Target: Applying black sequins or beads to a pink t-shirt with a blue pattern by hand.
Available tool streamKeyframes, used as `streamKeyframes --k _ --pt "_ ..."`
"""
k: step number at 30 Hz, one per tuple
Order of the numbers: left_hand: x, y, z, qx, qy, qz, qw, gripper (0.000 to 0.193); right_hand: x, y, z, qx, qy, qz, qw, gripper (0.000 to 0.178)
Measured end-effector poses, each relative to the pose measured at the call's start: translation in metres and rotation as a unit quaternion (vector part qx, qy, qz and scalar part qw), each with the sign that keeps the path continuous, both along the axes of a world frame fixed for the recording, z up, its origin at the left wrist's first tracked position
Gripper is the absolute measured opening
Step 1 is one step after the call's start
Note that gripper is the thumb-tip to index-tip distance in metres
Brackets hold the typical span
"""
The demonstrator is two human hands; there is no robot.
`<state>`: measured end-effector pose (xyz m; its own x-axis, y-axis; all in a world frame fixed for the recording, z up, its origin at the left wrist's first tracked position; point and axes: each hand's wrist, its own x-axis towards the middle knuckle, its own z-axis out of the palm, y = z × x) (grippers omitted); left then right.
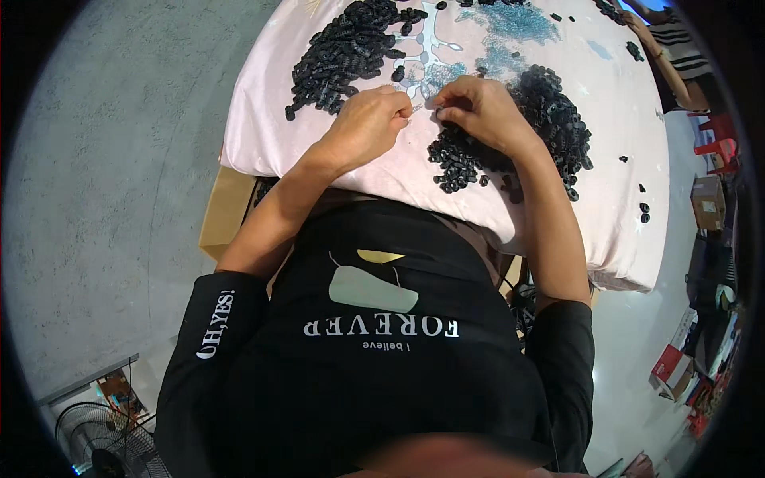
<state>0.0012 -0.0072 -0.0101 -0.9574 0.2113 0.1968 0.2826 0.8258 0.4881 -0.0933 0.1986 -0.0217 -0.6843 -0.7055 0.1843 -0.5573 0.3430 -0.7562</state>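
Counter (255,131) wears a soft pale pink cloth (406,163), printed pattern, slightly wrinkled, draped over the edges. Parts on it: left pile of black pieces (343,60), matte, short and chunky with a ribbed look; right pile of black pieces (558,123), similar dark stock, with smaller blocky bits (454,166) spilling off its near-left side. Beyond the hands, a loose tangle of thin, bluish, see-through bits (518,22), wiry-looking; too fine to tell the exact shape.

Edges: near edge of the cloth runs just in front of the person's torso, below both wrists. Cloth shows between left pile and left edge, and in a channel between the two piles. Right of the right pile, wide cloth with a few stray black pieces (645,213).

Left hand (370,123): thumb and fingers pinched, near the left pile's lower right; can't tell what's in the pinch. Right hand (482,115): fingers curled toward thumb, small dark spot at the tips, can't confirm a grip. It sits over the right pile's left side, smaller blocky bits just below. Fingertips face each other across the channel, apart.
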Motion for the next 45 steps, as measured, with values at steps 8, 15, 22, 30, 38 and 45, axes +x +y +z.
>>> streamKeyframes --k 8,15,22,30,38,45 --pt "0.003 0.002 0.002 -0.039 -0.027 0.0 0.999 0.009 0.005 -0.003 -0.004 0.003 0.068 0.039 0.997 0.017" --pt "0.008 0.005 0.009 0.002 0.016 -0.003 1.0 0.007 -0.001 0.001 0.001 -0.022 0.09 -0.01 0.996 0.012" --pt "0.009 0.004 0.003 0.05 0.009 0.01 0.999 0.008 -0.003 0.001 0.004 -0.023 0.052 -0.076 0.995 0.014" --pt "0.009 0.005 -0.004 0.026 0.01 0.009 1.0 0.01 -0.007 0.002 -0.003 -0.012 0.078 -0.085 0.993 0.017" --pt "0.012 0.004 0.001 0.041 -0.019 0.016 0.999 0.011 -0.006 0.006 0.001 0.03 -0.016 -0.008 0.999 0.018" --pt "0.009 0.001 -0.003 0.06 0.018 0.025 0.998 0.01 -0.016 0.012 0.001 0.006 0.04 -0.117 0.992 0.018"
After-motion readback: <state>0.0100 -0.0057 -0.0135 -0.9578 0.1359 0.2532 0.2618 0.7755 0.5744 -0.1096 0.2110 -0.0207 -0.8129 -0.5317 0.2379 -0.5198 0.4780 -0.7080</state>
